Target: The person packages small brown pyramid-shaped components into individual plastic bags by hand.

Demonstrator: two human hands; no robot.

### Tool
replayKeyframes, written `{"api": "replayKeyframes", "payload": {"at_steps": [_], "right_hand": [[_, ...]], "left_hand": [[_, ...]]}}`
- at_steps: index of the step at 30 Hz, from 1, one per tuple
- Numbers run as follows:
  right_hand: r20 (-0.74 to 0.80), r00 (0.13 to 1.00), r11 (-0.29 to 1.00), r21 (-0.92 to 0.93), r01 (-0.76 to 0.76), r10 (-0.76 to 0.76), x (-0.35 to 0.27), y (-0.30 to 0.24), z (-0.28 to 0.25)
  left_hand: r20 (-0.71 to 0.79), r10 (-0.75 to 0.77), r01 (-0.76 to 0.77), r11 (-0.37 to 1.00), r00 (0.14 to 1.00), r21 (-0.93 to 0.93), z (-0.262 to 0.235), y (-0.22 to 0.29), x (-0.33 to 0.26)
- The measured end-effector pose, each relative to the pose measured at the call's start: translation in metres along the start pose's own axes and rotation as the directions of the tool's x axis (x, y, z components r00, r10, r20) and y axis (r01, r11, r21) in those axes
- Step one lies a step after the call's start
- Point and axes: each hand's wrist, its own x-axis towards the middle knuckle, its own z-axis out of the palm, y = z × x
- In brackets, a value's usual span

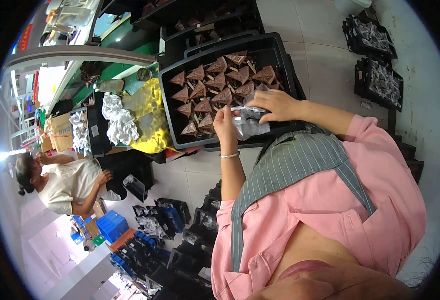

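Note:
Above the front right corner of a black tray, my two hands are holding a crumpled, translucent grey plastic bag. My left hand, with a bangle at its wrist, is closed on the bag's left edge. From the right, my right hand grips its upper part, fingers bent over the plastic. Whether anything lies inside the bag I cannot tell. Several brown, pyramid-shaped pieces with patterned faces stand in rows in the tray, with small light sticks between them. My hands hide the tray's front right part.
More black trays with brown pieces stand behind. A yellow cloth and crumpled silvery wrappings lie at the left. Another person sits at far left. Crates of wrapped pieces stand right; stacked black crates stand lower left.

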Motion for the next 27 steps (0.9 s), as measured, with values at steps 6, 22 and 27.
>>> {"api": "replayKeyframes", "payload": {"at_steps": [6,22,27], "right_hand": [[-0.084,0.984,0.983,0.107,-0.149,0.159,-0.001,0.009,-0.001],[-0.128,0.808,0.669,0.642,-0.375,0.576,0.040,0.104,-0.047],[-0.247,0.946,0.917,-0.287,-0.276,0.207,0.040,0.093,-0.029]], "left_hand": [[-0.070,0.046,-0.035,0.988,0.997,0.148,-0.004,-0.006,-0.002],[0.131,-0.003,0.074,0.838,0.991,-0.541,0.026,0.039,0.023],[0.250,0.065,0.145,0.666,0.966,-0.732,0.002,0.024,0.022]]}}
